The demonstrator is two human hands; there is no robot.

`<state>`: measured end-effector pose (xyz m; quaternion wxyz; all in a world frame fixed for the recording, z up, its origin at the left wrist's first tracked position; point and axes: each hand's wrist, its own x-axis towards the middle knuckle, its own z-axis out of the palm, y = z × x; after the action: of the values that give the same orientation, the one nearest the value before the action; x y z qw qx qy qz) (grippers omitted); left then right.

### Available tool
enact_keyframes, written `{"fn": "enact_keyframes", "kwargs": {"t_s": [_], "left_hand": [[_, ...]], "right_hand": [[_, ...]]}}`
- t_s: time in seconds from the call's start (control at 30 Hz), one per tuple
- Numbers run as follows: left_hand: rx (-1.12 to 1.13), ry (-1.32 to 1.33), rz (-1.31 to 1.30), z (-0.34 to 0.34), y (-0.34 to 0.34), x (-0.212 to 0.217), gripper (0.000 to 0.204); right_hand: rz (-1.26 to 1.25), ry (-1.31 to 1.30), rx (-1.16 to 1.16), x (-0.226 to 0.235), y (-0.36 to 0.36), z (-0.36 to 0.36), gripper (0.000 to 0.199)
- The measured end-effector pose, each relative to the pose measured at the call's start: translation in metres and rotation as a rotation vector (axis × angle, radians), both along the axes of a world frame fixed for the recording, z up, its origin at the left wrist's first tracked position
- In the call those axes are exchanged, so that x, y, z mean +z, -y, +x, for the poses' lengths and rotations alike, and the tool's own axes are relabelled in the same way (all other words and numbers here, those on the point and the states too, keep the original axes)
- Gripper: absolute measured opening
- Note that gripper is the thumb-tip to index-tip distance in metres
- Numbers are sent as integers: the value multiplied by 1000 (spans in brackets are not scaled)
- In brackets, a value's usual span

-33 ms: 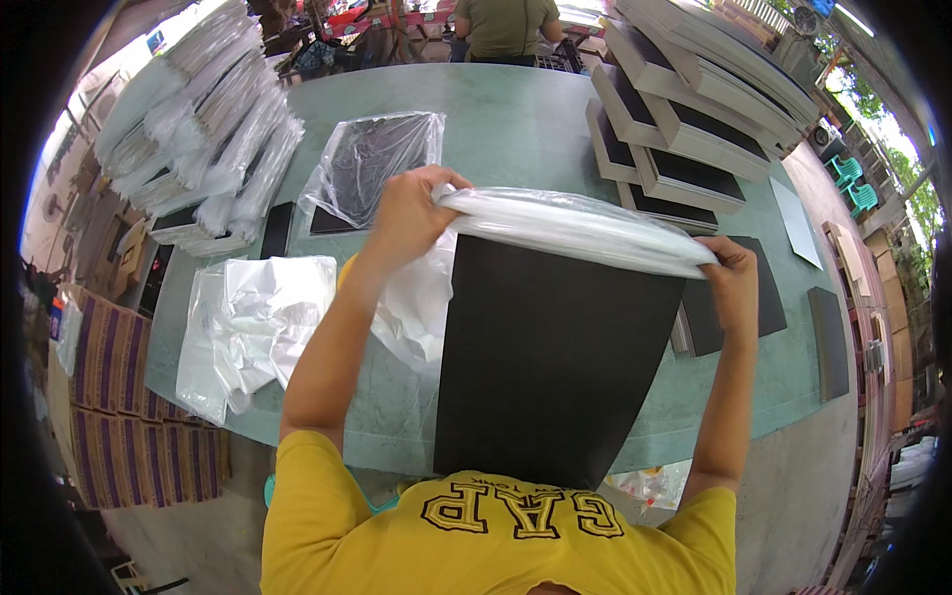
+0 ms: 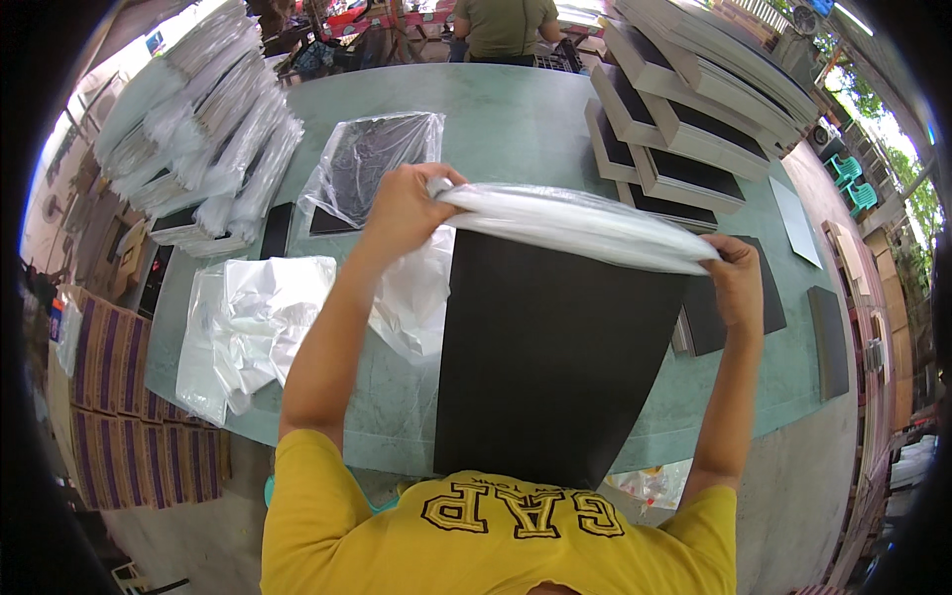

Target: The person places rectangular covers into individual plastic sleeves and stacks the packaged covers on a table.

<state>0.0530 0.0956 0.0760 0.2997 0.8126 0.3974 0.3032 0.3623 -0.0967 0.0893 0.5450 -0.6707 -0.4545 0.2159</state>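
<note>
A clear plastic bag (image 2: 570,220), gathered into a thick band, stretches between my hands across the far end of a large black board (image 2: 555,347). My left hand (image 2: 409,206) pinches the band's left end, fingers closed. At the right end, my right hand (image 2: 734,273) grips the plastic between thumb and fingers. The board slants toward my body, its near edge against my yellow shirt. Whether the bag's mouth is around the board's far edge, I cannot tell. Beside my left forearm lie loose plastic bags (image 2: 273,317), with more crumpled plastic (image 2: 415,302) next to the board.
A bagged black board (image 2: 382,164) lies beyond my left hand on the green table (image 2: 496,109). Tall piles of wrapped boards (image 2: 198,119) and bare boards (image 2: 684,129) stand far left and far right. Stacked cartons (image 2: 134,397) sit left. Another person (image 2: 506,30) is beyond the table.
My hands have drawn slightly farther apart, the left toward the left and the right toward the right. The plastic band between them is pulled tighter.
</note>
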Motion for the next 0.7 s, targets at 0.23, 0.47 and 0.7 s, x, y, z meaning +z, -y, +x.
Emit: {"fn": "enact_keyframes", "kwargs": {"t_s": [0.23, 0.47, 0.7], "left_hand": [[-185, 739, -852, -20, 10, -27, 30], [-203, 287, -868, -93, 130, -132, 15], [169, -96, -57, -56, 141, -199, 22]], "right_hand": [[142, -912, 51, -84, 10, 20, 34], [-476, -441, 11, -173, 149, -84, 22], [-605, 418, -256, -183, 118, -89, 31]]}}
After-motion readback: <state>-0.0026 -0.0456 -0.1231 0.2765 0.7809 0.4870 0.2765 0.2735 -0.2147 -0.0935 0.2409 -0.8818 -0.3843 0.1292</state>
